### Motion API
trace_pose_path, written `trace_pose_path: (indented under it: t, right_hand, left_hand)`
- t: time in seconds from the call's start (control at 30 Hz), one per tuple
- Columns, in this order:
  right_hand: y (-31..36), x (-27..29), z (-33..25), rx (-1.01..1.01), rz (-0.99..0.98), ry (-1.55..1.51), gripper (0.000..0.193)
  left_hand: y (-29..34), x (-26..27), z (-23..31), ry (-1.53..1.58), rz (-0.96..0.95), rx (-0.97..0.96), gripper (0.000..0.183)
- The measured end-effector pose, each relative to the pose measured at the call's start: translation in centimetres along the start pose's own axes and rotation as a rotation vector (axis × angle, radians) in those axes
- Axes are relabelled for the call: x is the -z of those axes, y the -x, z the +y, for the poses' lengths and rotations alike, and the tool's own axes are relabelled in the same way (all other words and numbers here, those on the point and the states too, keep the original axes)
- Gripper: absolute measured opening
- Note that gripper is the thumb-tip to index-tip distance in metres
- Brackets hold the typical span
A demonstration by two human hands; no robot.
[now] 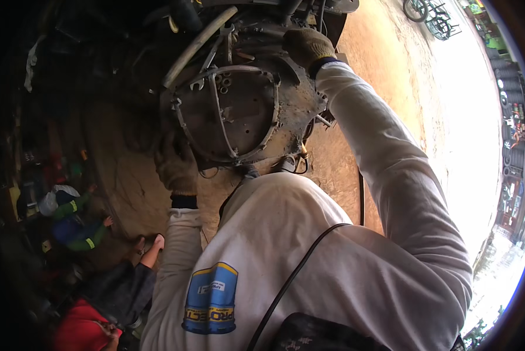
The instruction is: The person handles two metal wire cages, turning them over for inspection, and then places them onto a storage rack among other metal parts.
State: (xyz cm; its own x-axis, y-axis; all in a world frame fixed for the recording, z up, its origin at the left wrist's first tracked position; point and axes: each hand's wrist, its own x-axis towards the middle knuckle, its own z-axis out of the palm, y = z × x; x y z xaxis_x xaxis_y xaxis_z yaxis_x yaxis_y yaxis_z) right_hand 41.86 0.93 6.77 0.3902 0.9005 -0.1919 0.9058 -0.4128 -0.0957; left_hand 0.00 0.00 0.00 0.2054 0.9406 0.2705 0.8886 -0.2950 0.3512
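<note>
A grubby knit glove covers my right hand [309,48], which is curled at the far right of a dark metal work surface [300,111]; whatever its fingers close on is hidden. My left hand [177,164], also gloved, is at the near left edge of the same surface, beside a rounded frame of bent metal rod [272,126]. Its fingers look stretched out, though shadow dims them. A bar [220,114] crosses the frame from far to near. Inside its far end are several nuts [225,82] and the open jaw of a wrench [198,85].
Beyond the frame lies a curved wooden stick [201,47]. On the left are a person in red and dark clothing [90,322] and another in blue and green [75,228]. A black cable [291,275] runs over my clothing. A wheel [415,10] shows far right.
</note>
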Motion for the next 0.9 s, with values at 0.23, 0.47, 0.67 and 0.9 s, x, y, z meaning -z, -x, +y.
trace_pose_path:
  t: [0.23, 0.47, 0.67, 0.9]
  right_hand:
    - [5.4, 1.1, -0.8, 0.16, 0.29, -0.278, 0.033]
    - [15.3, -4.7, -2.3, 0.201, 0.284, -0.232, 0.025]
    - [17.6, -6.7, -2.3, 0.264, 0.467, -0.403, 0.031]
    - [19.4, -8.2, -1.0, 0.278, 0.506, -0.59, 0.033]
  left_hand:
    - [0.1, 0.9, 1.6, -0.048, -0.023, 0.07, 0.039]
    - [0.0, 1.4, 2.5, -0.018, -0.072, 0.104, 0.04]
    - [0.2, 1.3, 2.4, 0.015, -0.08, 0.052, 0.039]
    - [0.1, 1.0, 2.2, -0.116, -0.098, 0.092, 0.039]
